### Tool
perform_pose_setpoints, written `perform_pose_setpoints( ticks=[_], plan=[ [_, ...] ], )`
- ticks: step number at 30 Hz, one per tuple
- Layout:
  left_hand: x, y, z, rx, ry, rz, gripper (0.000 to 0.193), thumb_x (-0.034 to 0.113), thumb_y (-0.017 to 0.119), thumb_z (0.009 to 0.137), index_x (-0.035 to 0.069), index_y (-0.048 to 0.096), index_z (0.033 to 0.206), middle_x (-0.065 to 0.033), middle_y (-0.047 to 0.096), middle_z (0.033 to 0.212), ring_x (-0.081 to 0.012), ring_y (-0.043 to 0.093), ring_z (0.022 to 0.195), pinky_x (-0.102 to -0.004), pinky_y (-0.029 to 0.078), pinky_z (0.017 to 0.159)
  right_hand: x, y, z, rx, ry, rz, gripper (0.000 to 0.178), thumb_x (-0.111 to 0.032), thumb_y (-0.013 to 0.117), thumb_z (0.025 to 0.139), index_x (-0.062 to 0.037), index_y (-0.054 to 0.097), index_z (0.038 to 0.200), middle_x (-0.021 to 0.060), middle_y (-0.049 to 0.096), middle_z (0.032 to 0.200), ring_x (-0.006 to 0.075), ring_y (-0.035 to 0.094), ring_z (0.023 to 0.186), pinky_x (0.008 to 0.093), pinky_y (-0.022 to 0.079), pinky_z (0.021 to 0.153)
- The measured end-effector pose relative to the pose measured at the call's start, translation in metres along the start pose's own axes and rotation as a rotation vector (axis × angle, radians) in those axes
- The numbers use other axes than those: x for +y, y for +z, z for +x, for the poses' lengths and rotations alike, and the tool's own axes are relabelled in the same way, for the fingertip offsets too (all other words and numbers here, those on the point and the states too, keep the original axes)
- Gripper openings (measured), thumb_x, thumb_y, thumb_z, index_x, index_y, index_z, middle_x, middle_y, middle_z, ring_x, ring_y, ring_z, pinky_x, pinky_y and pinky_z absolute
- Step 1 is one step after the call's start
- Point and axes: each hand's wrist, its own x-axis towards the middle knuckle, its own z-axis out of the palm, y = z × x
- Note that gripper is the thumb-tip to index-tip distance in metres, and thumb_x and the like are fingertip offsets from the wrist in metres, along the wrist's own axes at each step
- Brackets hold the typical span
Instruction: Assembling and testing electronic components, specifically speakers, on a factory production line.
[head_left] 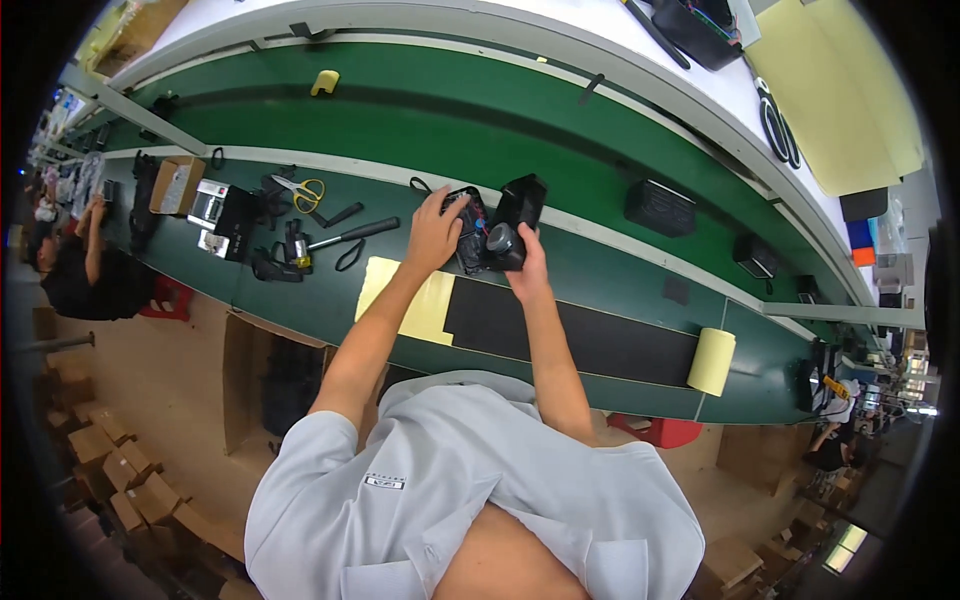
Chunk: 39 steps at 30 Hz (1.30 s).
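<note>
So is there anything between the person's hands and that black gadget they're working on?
Nothing visible. The left hand and right hand both already grip the black device, held over the green bench. Scissors and other tools lie off to the left, apart from it.

Yellow-handled scissors, a cardboard box and a yellow roll on the green bench

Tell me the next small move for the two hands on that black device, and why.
Probably lower the black device onto the black mat just below. Both the left hand and right hand hold it up above the green bench, so neither is free for the tools lying to the left.
</note>
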Motion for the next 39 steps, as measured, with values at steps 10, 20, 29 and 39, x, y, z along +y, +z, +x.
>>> perform_pose_setpoints(
  ticks=[10, 20, 29, 39],
  plan=[
    [-0.010, 0.011, 0.020, -0.142, -0.006, 0.205, 0.034, 0.007, 0.066, 0.074, 0.024, 0.079, 0.100, -0.0083, 0.040, 0.152, -0.0333, 0.035, 0.138, -0.0479, 0.031, 0.108, -0.002, 0.030, 0.005, 0.004, -0.025, -0.280, 0.042, -0.026, 0.060, 0.096, -0.0155, 0.044, 0.134, 0.0029, 0.061, 0.115, 0.0174, 0.063, 0.102, 0.0376, 0.052, 0.089],
    [-0.013, 0.015, 0.020, -0.206, -0.156, 0.133, 0.026, 0.007, 0.065, 0.070, 0.020, 0.080, 0.086, -0.0068, 0.051, 0.144, -0.0334, 0.039, 0.134, -0.0457, 0.033, 0.107, -0.002, 0.021, 0.009, 0.095, 0.038, -0.336, 0.046, -0.026, 0.062, 0.094, -0.0166, 0.044, 0.135, 0.0022, 0.061, 0.115, 0.0184, 0.063, 0.101, 0.0396, 0.053, 0.087],
    [-0.036, 0.016, 0.001, 0.150, -0.157, -0.106, 0.013, 0.005, 0.063, 0.075, 0.013, 0.071, 0.082, -0.0049, 0.061, 0.124, -0.0289, 0.049, 0.122, -0.0448, 0.036, 0.100, 0.006, 0.020, 0.018, 0.123, -0.100, -0.733, 0.073, -0.018, 0.070, 0.089, -0.0076, 0.030, 0.150, 0.0111, 0.057, 0.115, 0.0187, 0.060, 0.099, 0.0332, 0.049, 0.088],
    [-0.007, 0.010, -0.070, 0.255, -0.484, -0.250, 0.055, 0.018, 0.079, 0.073, 0.018, 0.061, 0.125, -0.0083, 0.055, 0.129, -0.0322, 0.046, 0.125, -0.0473, 0.036, 0.102, 0.032, 0.037, 0.011, 0.153, -0.463, -1.496, 0.076, -0.026, 0.077, 0.079, -0.0162, 0.044, 0.147, 0.0218, 0.049, 0.124, 0.0327, 0.055, 0.107, 0.0416, 0.045, 0.096]
  ],
)
